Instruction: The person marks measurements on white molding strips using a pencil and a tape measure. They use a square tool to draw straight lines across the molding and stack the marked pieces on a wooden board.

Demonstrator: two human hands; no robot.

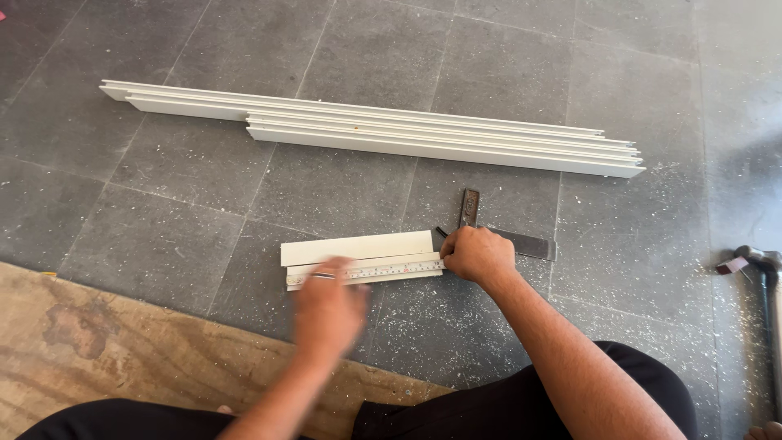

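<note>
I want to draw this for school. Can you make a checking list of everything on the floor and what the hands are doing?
Surface: grey stone tile floor, speckled with pale dust; brown board at lower left.
Job's things: short white strip with a measuring tape along it; metal square at its right end.
Clutter: stack of long white strips further off; hammer at right edge.
Grippers: left hand blurred, over the tape; right hand closed at the strip's end.
Cables: nothing seen.
Surroundings: person's dark-clad legs at the bottom.
</note>
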